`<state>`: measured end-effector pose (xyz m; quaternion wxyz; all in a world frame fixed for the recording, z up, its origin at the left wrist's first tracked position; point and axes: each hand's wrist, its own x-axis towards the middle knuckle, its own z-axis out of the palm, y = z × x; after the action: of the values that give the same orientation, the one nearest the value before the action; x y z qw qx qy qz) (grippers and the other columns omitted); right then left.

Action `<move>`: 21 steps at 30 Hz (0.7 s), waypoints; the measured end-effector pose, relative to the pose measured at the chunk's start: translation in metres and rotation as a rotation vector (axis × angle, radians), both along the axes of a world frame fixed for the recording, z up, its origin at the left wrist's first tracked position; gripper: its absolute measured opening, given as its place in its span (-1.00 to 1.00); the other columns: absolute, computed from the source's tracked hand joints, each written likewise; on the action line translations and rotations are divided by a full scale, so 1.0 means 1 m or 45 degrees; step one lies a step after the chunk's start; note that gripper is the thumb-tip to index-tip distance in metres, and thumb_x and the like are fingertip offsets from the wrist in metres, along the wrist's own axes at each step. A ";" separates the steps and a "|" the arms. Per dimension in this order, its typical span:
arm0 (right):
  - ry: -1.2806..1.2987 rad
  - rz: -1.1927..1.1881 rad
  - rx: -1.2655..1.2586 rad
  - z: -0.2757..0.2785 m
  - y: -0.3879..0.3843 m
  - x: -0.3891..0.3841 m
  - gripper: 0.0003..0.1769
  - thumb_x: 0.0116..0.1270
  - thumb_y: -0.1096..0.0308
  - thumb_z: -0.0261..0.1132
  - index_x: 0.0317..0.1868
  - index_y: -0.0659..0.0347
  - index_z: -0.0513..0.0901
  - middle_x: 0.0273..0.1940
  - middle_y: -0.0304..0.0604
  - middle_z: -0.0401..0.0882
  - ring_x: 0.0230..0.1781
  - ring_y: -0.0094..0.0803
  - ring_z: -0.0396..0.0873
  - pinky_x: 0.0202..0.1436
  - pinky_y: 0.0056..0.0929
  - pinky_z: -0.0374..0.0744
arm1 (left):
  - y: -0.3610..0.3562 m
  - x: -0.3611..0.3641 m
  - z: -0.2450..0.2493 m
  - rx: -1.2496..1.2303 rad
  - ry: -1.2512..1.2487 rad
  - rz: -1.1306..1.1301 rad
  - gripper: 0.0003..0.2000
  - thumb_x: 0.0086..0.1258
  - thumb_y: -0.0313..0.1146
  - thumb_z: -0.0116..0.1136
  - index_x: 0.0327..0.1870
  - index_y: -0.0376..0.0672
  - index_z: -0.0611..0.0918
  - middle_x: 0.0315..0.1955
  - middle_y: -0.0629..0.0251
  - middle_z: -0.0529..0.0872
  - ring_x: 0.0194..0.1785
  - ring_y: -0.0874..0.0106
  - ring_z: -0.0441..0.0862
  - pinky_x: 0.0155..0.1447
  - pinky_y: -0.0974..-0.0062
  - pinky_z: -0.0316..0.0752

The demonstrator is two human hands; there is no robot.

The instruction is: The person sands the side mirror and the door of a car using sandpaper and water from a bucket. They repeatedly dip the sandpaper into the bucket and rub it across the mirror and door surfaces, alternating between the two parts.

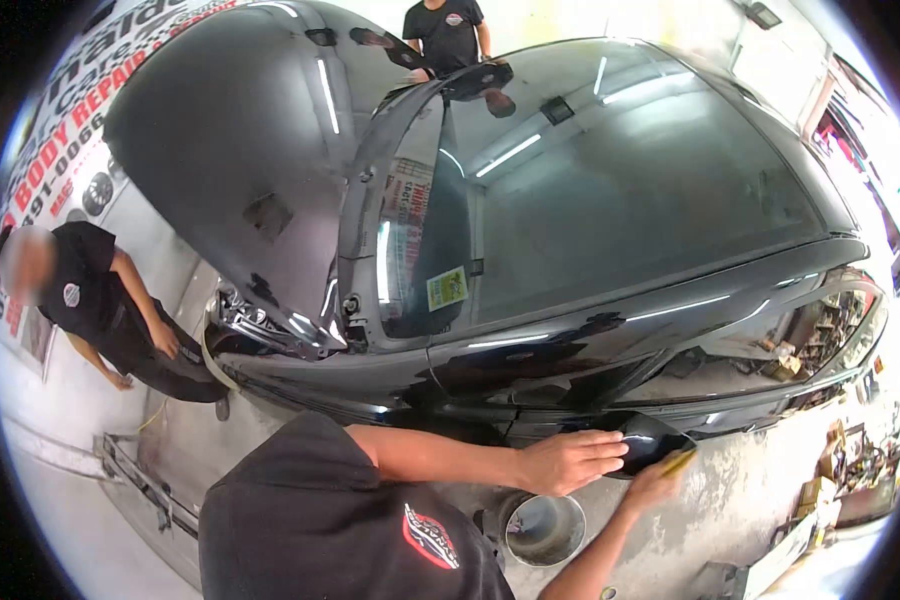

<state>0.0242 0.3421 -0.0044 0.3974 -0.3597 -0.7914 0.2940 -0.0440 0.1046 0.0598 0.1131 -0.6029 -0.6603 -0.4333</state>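
Note:
A black side mirror [642, 440] sticks out from the dark car door at the lower middle right. My left hand [570, 462] lies against its near side, fingers stretched out and touching the shell. On the mirror's outer edge is my right hand [654, 486], closed around a yellow pad [680, 463]; its exact kind is hard to make out. Below my hands, a bucket [545, 530] with greyish liquid stands on the floor.
The dark car [620, 180] fills the view's middle, its hood [230, 130] appearing raised. One person [100, 290] stands at the left, another [445, 35] across the car. A metal frame [145, 485] lies lower left; clutter and boxes [820, 495] lie at the right.

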 end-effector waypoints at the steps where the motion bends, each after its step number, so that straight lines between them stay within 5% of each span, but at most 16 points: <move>1: -0.048 0.032 -0.233 0.011 0.019 0.004 -0.45 0.67 0.19 0.11 0.50 0.35 0.44 0.42 0.22 0.50 0.43 0.05 0.48 0.47 -0.11 0.44 | 0.009 0.007 0.003 -0.039 0.119 0.044 -0.47 0.51 -0.31 0.21 0.41 -0.43 0.48 0.52 -0.11 0.38 0.64 -0.01 0.22 0.66 0.05 0.20; 3: -0.157 0.110 -0.692 0.046 0.058 0.010 -0.43 0.68 0.14 0.14 0.52 0.31 0.44 0.44 0.13 0.50 0.40 -0.05 0.51 0.42 -0.10 0.46 | 0.038 0.013 0.020 -0.250 0.176 0.150 -0.33 0.51 -0.14 0.20 0.49 -0.43 0.37 0.58 -0.11 0.27 0.69 0.01 0.07 0.71 0.04 0.06; 5: 0.127 0.167 -0.683 0.026 0.056 0.039 -0.40 0.67 0.09 0.16 0.53 0.31 0.43 0.37 0.07 0.55 0.32 -0.14 0.54 0.36 -0.15 0.50 | 0.062 0.017 0.009 -0.449 0.304 0.263 -0.12 0.49 0.08 0.16 0.59 -0.45 0.19 0.66 -0.10 0.08 0.74 0.02 -0.11 0.74 0.03 -0.11; 7: 0.457 0.170 -0.644 -0.018 0.051 0.076 -0.31 0.65 0.03 0.19 0.57 0.32 0.35 0.32 -0.02 0.58 0.14 -0.25 0.59 0.25 -0.23 0.56 | 0.085 0.022 0.008 -0.554 0.370 0.360 -0.02 0.38 0.18 0.23 0.58 -0.48 0.20 0.63 -0.17 0.11 0.72 -0.03 -0.05 0.74 0.03 -0.09; 10: 0.217 0.146 -1.127 -0.051 0.039 0.165 -0.50 0.62 0.17 0.27 0.35 0.36 0.47 0.07 -0.18 0.55 -0.09 -0.42 0.54 -0.01 -0.40 0.64 | 0.124 0.040 0.028 -0.722 0.293 0.366 0.06 0.30 0.27 0.26 0.57 -0.49 0.21 0.62 -0.23 0.11 0.71 -0.08 -0.03 0.72 0.04 -0.08; 11: 0.317 0.093 -1.249 -0.055 0.032 0.180 -0.64 0.61 0.25 0.28 0.20 0.35 0.56 -0.13 -0.24 0.54 -0.21 -0.50 0.50 -0.12 -0.49 0.61 | 0.139 0.045 0.022 -0.794 0.467 0.490 0.04 0.33 0.29 0.21 0.57 -0.48 0.23 0.62 -0.23 0.12 0.71 -0.09 -0.02 0.72 0.01 -0.09; 17: 0.308 0.126 -1.398 -0.068 0.044 0.253 -0.69 0.59 0.31 0.31 0.16 0.35 0.54 0.00 -0.20 0.54 -0.14 -0.46 0.57 -0.01 -0.39 0.72 | 0.202 0.059 -0.002 -0.985 1.103 0.929 -0.11 0.45 0.28 0.06 0.60 -0.28 0.30 0.64 -0.04 0.19 0.71 -0.02 0.01 0.72 -0.04 -0.15; 21: 0.335 0.185 -1.390 -0.054 0.057 0.259 -0.71 0.61 0.29 0.28 0.10 0.36 0.55 -0.03 -0.18 0.54 -0.15 -0.48 0.57 -0.01 -0.42 0.72 | 0.193 0.061 -0.008 -0.959 1.183 0.801 -0.14 0.46 0.19 0.12 0.63 -0.23 0.25 0.66 0.12 0.15 0.73 0.15 -0.03 0.74 0.08 -0.16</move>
<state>0.2829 0.3989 -0.0588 0.2279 -0.4179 -0.4910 0.7296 0.0172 0.2978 0.0518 0.2882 -0.5038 -0.7932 0.1841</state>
